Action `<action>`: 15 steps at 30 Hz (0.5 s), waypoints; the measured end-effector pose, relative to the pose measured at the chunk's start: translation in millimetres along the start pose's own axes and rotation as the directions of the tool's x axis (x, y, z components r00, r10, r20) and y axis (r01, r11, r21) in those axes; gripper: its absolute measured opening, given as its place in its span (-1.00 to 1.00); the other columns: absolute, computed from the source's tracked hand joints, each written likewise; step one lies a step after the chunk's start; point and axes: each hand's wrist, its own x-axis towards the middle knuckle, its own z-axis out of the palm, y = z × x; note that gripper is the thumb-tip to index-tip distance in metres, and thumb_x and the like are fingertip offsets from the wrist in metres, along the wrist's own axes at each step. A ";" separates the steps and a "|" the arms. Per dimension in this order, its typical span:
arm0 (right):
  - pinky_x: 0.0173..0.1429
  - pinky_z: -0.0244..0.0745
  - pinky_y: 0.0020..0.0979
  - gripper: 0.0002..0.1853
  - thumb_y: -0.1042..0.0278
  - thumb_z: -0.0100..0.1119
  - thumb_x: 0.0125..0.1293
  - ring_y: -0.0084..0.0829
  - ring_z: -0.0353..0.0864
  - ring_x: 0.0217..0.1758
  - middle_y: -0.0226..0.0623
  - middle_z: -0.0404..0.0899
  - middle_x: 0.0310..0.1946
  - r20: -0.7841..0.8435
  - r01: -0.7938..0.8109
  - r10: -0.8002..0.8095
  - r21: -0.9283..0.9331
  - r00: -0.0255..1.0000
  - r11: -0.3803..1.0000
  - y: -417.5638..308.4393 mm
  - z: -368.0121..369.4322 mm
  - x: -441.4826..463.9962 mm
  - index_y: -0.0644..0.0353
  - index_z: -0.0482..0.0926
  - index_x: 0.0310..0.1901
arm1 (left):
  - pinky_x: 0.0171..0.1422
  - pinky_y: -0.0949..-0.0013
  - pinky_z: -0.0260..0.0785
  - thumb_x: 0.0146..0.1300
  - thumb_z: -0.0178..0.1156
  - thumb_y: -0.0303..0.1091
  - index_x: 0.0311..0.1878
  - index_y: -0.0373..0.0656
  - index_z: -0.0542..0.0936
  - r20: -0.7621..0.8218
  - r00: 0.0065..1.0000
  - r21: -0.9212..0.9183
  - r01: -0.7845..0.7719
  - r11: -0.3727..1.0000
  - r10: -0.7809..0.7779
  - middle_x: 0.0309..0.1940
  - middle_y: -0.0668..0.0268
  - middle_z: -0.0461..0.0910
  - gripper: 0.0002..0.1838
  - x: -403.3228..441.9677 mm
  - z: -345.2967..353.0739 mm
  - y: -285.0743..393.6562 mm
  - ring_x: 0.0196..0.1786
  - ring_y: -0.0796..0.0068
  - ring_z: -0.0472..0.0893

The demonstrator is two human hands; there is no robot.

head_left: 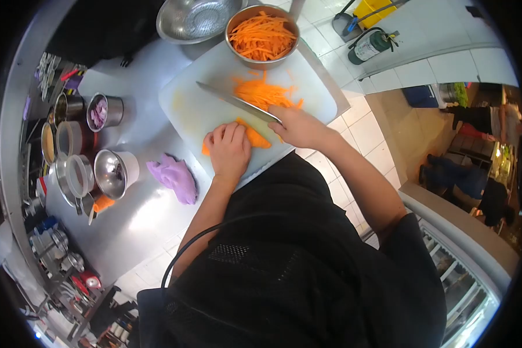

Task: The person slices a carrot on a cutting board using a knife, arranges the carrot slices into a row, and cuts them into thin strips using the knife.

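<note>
My right hand (296, 126) is wrapped round the handle of a kitchen knife (238, 102), whose blade points to the upper left over a white cutting board (185, 116). Under the curled fingers of my left hand (228, 148), pressed to the board, lies a carrot piece (256, 138); part of it is covered by the hand. Beyond the blade is a loose pile of carrot strips (264, 93). A steel bowl (290, 49) heaped with shredded carrot (262, 36) stands on the board's far end.
A perforated steel bowl (200, 20) sits beyond the board. On the steel table (136, 238) at left are a purple cloth (173, 178), a steel bowl (111, 174) and a metal container (105, 111) with purple pieces. A fire extinguisher (370, 47) stands at upper right. Other people appear far right.
</note>
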 end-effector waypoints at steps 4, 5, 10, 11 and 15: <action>-0.03 0.63 0.08 -0.76 0.40 0.22 0.37 0.22 0.73 -0.14 0.15 0.72 -0.20 -0.010 0.045 -0.048 -0.208 0.999 0.977 -29.1 -40.0 -10.7 0.30 0.58 0.01 | 0.37 0.05 0.22 0.38 0.26 -0.34 0.05 -0.10 0.69 0.003 1.000 -0.126 0.013 0.992 -0.013 0.03 0.29 0.67 -0.77 0.2 -6.8 -1.5 0.16 0.19 0.58; -0.07 0.65 0.01 -0.74 0.43 0.24 0.32 0.13 0.75 -0.15 0.05 0.71 -0.19 -0.058 0.080 -0.101 -0.299 0.993 0.951 -37.3 -45.4 -20.2 0.27 0.56 0.02 | 0.37 0.05 0.22 0.38 0.26 -0.34 0.05 -0.10 0.69 -0.005 1.000 -0.121 -0.005 0.993 0.005 0.03 0.29 0.67 -0.77 0.3 -11.8 -2.5 0.16 0.19 0.58; -0.16 0.69 -0.15 -0.68 0.49 0.26 0.20 -0.12 0.77 -0.18 -0.21 0.64 -0.20 -0.155 0.145 -0.300 -0.615 0.941 0.775 -44.2 -86.8 -33.2 0.16 0.52 0.01 | 0.33 0.01 0.29 0.30 0.31 -0.43 0.11 -0.15 0.69 -0.161 0.986 -0.246 -0.078 0.966 0.039 0.07 0.20 0.66 -0.69 15.4 -43.1 -4.7 0.18 0.14 0.59; -0.15 0.68 -0.16 -0.70 0.49 0.26 0.19 -0.16 0.76 -0.17 -0.23 0.60 -0.25 -0.206 0.110 -0.312 -0.647 0.927 0.755 -39.4 -92.3 -29.1 0.14 0.51 -0.03 | 0.33 0.00 0.31 0.29 0.32 -0.44 0.15 -0.16 0.68 -0.190 0.979 -0.283 -0.131 0.950 0.078 0.10 0.20 0.67 -0.65 24.1 -49.8 -4.4 0.21 0.13 0.59; -0.17 0.70 -0.12 -0.69 0.48 0.31 0.16 -0.15 0.77 -0.15 -0.25 0.64 -0.21 -0.271 0.105 -0.361 -0.653 0.892 0.750 -15.2 -116.7 -11.0 0.14 0.52 -0.05 | 0.45 -0.04 0.33 0.35 0.33 -0.29 0.31 -0.20 0.62 -0.095 0.947 -0.246 -0.322 0.914 0.308 0.25 0.11 0.65 -0.52 112.7 -90.3 13.9 0.33 0.03 0.57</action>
